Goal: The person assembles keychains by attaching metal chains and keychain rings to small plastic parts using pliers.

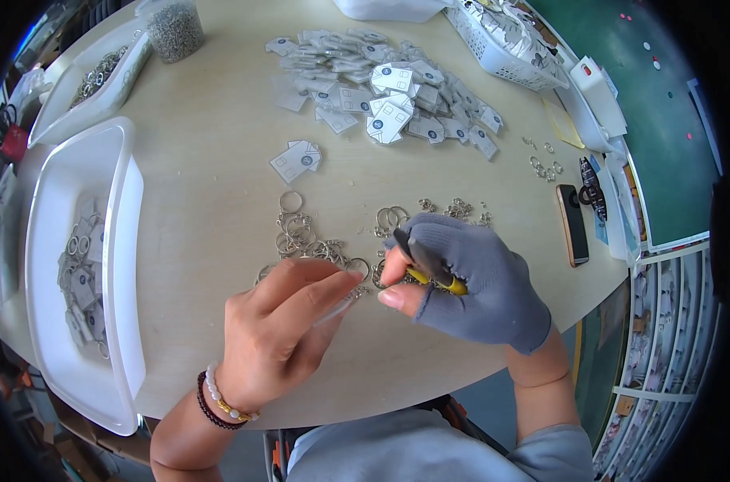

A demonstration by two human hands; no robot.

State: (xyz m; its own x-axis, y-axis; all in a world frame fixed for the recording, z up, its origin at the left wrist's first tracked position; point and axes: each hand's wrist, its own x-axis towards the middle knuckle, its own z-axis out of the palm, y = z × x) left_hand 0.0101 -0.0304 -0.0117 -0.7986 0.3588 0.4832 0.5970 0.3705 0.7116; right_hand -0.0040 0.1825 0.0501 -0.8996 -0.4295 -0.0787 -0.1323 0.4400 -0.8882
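Pliers in the fabric-gloved right hand sit near round metal rings.

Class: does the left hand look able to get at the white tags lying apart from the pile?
Probably yes: only low metal rings lie between the left hand and those white tags. It seems to hold a clear piece, though, which may hinder gripping.

Your left forearm slants up from the lower left, the left hand back-upward with its fingers bent rightward — close to your right hand. That one, gloved, is curled closed — bare thumb pointing left, right forearm below.
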